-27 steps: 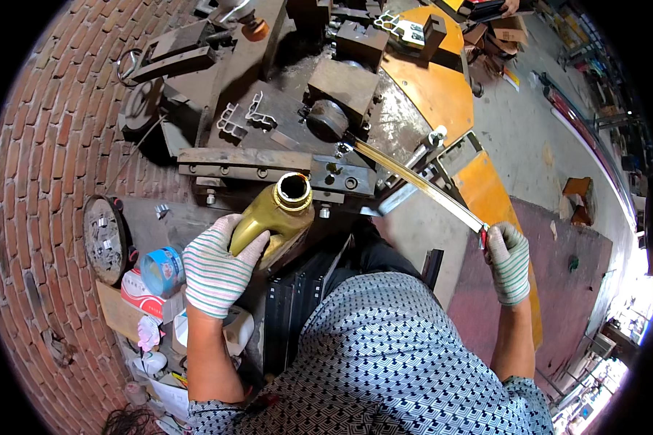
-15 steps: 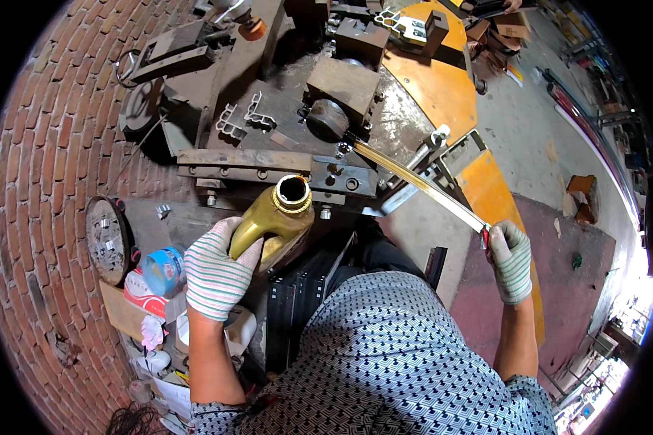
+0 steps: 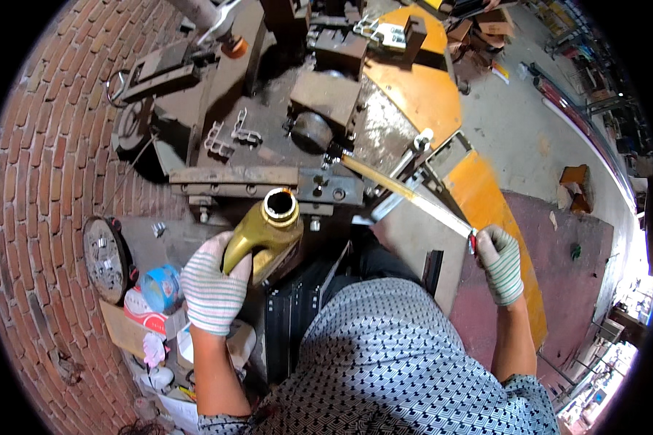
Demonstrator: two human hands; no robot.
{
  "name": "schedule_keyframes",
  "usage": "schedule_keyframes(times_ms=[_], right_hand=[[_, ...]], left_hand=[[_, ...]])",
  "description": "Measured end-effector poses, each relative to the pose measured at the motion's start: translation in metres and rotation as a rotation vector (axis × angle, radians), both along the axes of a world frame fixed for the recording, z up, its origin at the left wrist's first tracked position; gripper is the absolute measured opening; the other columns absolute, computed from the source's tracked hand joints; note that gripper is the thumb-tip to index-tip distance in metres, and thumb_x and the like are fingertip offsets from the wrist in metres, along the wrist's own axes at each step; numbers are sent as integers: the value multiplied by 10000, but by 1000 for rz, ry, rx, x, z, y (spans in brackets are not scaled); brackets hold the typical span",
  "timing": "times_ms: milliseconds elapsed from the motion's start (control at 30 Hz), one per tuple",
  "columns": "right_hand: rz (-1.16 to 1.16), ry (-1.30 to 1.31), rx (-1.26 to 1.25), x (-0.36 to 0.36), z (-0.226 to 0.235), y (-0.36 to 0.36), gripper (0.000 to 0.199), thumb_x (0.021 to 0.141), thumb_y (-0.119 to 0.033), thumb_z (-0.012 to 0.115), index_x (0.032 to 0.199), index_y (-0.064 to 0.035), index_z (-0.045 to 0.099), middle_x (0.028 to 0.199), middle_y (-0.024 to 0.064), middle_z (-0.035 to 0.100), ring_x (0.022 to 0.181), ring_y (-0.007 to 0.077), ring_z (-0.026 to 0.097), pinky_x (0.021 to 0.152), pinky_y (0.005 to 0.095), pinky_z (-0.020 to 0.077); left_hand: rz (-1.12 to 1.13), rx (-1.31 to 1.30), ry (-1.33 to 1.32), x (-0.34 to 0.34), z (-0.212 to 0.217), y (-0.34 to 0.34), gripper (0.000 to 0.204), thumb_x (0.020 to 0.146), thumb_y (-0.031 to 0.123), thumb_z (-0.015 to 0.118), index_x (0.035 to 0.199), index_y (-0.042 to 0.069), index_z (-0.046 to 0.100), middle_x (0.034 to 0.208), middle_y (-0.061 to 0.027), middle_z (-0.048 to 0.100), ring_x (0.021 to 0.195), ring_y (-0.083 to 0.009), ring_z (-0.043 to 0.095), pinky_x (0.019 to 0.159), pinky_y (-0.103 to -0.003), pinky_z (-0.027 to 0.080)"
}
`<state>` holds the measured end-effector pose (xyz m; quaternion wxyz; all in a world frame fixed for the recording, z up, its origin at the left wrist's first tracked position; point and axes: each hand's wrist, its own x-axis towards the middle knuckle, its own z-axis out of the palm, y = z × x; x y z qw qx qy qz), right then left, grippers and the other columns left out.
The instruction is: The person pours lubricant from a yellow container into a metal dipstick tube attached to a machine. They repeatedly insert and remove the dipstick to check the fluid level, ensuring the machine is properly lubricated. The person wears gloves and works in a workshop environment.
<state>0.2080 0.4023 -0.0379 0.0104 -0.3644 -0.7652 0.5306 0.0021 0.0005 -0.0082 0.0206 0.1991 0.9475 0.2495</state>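
Note:
My left hand [image 3: 212, 290], in a striped knit glove, grips the handle of an olive-gold plastic oil bottle [image 3: 257, 233]. The bottle is tilted a little and its uncapped, dark mouth faces up. Away to the right, my gloved right hand [image 3: 502, 267] is closed on the red-marked end of a long, slim, shiny stick [image 3: 406, 194]. The stick slants up and left to a dark tip, perhaps bristles, beside a dark round metal part [image 3: 312, 133] on the machine. I cannot tell whether the tip touches it.
A bolted steel bar [image 3: 254, 181] runs along the machine's front edge, just beyond the bottle. Pale cut profile pieces [image 3: 247, 130] lie on the machine bed. Yellow plates [image 3: 421, 90] flank it on the right. A blue-wrapped tub [image 3: 162, 288] and a round tray [image 3: 107, 264] stand at left.
The machine and its parts have shifted slightly left in the picture. Both hands keep their holds on the bottle and the stick, whose dark tip stays near the round part.

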Motion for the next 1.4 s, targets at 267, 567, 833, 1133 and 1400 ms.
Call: schedule_keyframes(times_ms=[267,567,833,1133,1400], right_hand=[[24,-17,-54,-2,7,-2,304,1003,-296,613,870,-30,676,713,-19,596,676,61,521,629,251,442],[26,2,-35,-2,9,-5,321,997,-290,606,824,-27,672,698,-13,589,687,63,516,626,266,440],[32,63,18,-2,19,-12,276,985,-242,618,821,-27,672,687,-21,578,667,59,505,614,263,434],[78,79,148,-12,38,-24,209,941,-156,655,804,-1,689,683,50,640,645,80,565,607,283,477],[159,165,277,-13,37,-26,131,892,-122,686,824,-14,714,723,121,674,637,183,650,607,317,511]], left_hand=[[28,48,20,4,2,4,322,801,98,799,1098,14,707,1009,-187,718,915,-360,705,848,-401,554],[50,53,49,6,2,4,332,801,131,808,1102,29,712,980,-183,717,884,-367,705,819,-410,559],[48,86,53,6,0,4,337,793,133,811,1097,24,714,979,-190,721,888,-365,716,815,-407,568],[62,65,50,7,-1,4,330,800,135,802,1096,25,710,983,-196,718,891,-372,714,815,-410,568],[56,62,66,7,-2,5,317,802,125,801,1089,25,710,974,-191,720,878,-363,717,808,-407,571]])
